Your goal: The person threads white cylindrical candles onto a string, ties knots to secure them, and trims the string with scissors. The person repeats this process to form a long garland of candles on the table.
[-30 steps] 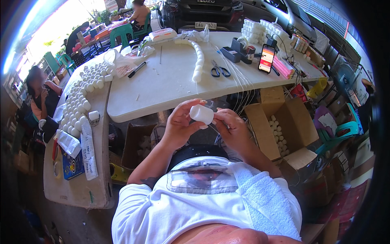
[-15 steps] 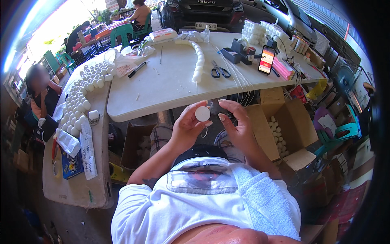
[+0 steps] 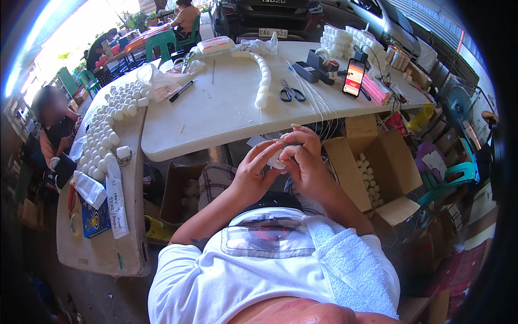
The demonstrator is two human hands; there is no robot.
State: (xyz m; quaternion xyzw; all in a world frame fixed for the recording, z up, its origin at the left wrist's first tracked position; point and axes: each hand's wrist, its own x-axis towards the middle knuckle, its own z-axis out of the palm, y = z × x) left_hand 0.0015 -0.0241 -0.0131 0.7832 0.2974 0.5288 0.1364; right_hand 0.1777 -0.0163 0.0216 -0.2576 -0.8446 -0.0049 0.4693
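White piece [image 3: 276, 160], smooth, rounded, partly hidden: held in left hand's [image 3: 253, 171] curled grip; right hand [image 3: 310, 164] at its edge, grip cannot be told; beyond, pale flat surface [image 3: 216, 116] with loop-handled scissors [image 3: 290, 91]

Smooth matt piece [image 3: 276, 160], fluffy cloth towel [image 3: 350, 264]

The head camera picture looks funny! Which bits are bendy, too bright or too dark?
In the head view, the near edge of the white table looks bowed; in the head view's upper left, daylight is washed out to white; at the head view's right rim, it goes black; low in the head view, the cardboard box left of the knees sits in shadow.
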